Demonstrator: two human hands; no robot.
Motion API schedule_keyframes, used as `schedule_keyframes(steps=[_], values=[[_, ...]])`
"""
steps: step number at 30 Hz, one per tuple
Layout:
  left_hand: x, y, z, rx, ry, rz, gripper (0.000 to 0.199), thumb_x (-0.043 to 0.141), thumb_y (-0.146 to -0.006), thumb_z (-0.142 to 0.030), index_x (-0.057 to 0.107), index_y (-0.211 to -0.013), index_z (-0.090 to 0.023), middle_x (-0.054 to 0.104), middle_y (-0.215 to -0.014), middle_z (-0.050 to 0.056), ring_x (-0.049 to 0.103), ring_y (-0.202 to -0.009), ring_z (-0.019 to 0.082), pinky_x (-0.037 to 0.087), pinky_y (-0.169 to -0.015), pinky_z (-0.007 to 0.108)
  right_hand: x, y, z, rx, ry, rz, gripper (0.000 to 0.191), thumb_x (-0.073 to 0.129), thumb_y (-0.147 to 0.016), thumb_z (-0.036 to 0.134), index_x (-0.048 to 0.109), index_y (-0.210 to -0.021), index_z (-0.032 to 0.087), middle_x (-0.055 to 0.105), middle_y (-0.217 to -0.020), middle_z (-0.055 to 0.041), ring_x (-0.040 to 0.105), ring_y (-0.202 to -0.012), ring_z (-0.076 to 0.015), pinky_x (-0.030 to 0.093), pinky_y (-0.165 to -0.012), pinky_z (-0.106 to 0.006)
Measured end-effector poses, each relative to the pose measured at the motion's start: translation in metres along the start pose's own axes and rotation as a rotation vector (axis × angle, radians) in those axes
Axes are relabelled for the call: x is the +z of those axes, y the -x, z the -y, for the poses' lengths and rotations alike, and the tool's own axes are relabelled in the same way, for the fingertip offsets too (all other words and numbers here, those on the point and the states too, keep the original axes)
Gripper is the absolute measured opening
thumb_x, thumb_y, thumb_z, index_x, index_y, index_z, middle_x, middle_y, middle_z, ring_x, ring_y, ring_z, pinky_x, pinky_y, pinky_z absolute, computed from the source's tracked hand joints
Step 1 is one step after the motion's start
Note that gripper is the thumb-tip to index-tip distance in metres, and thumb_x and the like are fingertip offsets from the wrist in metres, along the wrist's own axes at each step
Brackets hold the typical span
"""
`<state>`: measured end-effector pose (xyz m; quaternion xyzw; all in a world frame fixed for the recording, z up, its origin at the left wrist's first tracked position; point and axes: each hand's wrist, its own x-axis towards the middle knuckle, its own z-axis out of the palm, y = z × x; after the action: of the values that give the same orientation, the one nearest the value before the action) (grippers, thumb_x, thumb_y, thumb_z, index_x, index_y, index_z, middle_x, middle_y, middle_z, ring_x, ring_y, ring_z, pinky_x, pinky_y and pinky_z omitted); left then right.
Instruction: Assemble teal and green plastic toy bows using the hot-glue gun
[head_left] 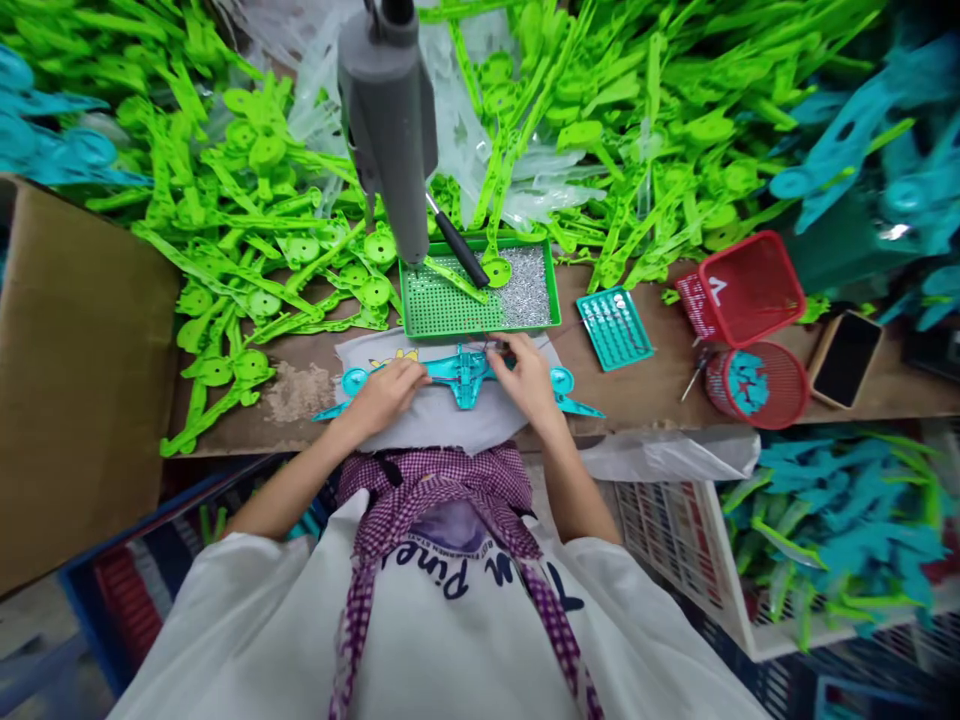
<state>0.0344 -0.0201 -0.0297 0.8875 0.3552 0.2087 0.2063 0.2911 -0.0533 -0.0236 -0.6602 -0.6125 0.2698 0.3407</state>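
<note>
A turquoise plastic part (466, 378) with a long wing-like arm on each side lies across a grey cloth (450, 430). My left hand (390, 395) is closed on its left arm, fingertips pressed together near the middle. At the right of the centre piece, my right hand (523, 378) bends over the part with thumb and index finger drawn together. Something thin and dark shows at those fingertips, too small to name. The palms hide stretches of both arms of the part.
A green tray (556, 300) of small silver metal pieces bears a black-handled screwdriver (461, 245). A grey power tool (390, 140) hangs above. Lime-green parts (262, 200) pile behind. Rightward are a teal tray (615, 328), red baskets (757, 290) and a phone (847, 358).
</note>
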Motion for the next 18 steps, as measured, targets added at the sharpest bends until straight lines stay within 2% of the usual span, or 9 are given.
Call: schedule_keyframes(steps=[2, 4, 7, 10, 16, 18], values=[[0.005, -0.001, -0.001, 0.023, 0.03, -0.027, 0.021, 0.043, -0.105, -0.032, 0.058, -0.097, -0.02, 0.068, -0.091, 0.006, 0.065, -0.085, 0.019, 0.052, -0.077, 0.032, -0.005, 0.007, 0.004, -0.038, 0.05, 0.04, 0.036, 0.056, -0.093, 0.043, 0.063, -0.123, 0.024, 0.065, -0.121, -0.011, 0.06, -0.115, -0.0277, 0.048, -0.097, -0.044], [0.009, -0.004, -0.002, 0.035, 0.061, -0.055, 0.02, 0.044, -0.105, -0.032, 0.057, -0.098, -0.02, 0.068, -0.09, 0.005, 0.065, -0.083, 0.018, 0.053, -0.076, 0.032, -0.006, 0.011, 0.009, -0.005, 0.129, 0.07, 0.036, 0.058, -0.092, 0.043, 0.062, -0.123, 0.025, 0.062, -0.125, -0.0119, 0.055, -0.122, -0.0307, 0.045, -0.101, -0.048], [0.012, -0.006, -0.002, 0.028, 0.098, -0.06, 0.018, 0.046, -0.104, -0.032, 0.056, -0.097, -0.02, 0.068, -0.09, 0.005, 0.064, -0.083, 0.018, 0.052, -0.076, 0.032, -0.002, 0.011, 0.014, 0.108, 0.239, 0.158, 0.034, 0.059, -0.09, 0.042, 0.063, -0.118, 0.023, 0.061, -0.125, -0.013, 0.053, -0.121, -0.0343, 0.042, -0.096, -0.051], [0.01, -0.005, -0.002, 0.009, 0.142, -0.034, 0.016, 0.045, -0.104, -0.031, 0.056, -0.097, -0.02, 0.067, -0.093, 0.006, 0.064, -0.086, 0.019, 0.052, -0.079, 0.033, 0.0, 0.007, 0.017, 0.153, 0.278, 0.235, 0.032, 0.059, -0.089, 0.039, 0.062, -0.117, 0.023, 0.06, -0.124, -0.0122, 0.052, -0.12, -0.0349, 0.039, -0.094, -0.05], [0.0, -0.007, -0.007, -0.21, 0.259, 0.044, 0.018, 0.038, -0.103, -0.031, 0.05, -0.094, -0.021, 0.062, -0.087, 0.004, 0.058, -0.079, 0.018, 0.047, -0.074, 0.032, -0.002, 0.003, 0.018, 0.148, 0.25, 0.255, 0.023, 0.057, -0.086, 0.032, 0.061, -0.108, 0.024, 0.06, -0.119, -0.0108, 0.052, -0.116, -0.0334, 0.036, -0.09, -0.047], [-0.002, -0.008, -0.009, -0.236, 0.287, 0.074, 0.018, 0.037, -0.102, -0.032, 0.048, -0.092, -0.022, 0.061, -0.087, 0.004, 0.057, -0.079, 0.018, 0.046, -0.075, 0.033, 0.0, 0.003, 0.019, 0.16, 0.264, 0.252, 0.022, 0.057, -0.085, 0.03, 0.06, -0.106, 0.024, 0.059, -0.119, -0.011, 0.052, -0.115, -0.0337, 0.035, -0.089, -0.046]])
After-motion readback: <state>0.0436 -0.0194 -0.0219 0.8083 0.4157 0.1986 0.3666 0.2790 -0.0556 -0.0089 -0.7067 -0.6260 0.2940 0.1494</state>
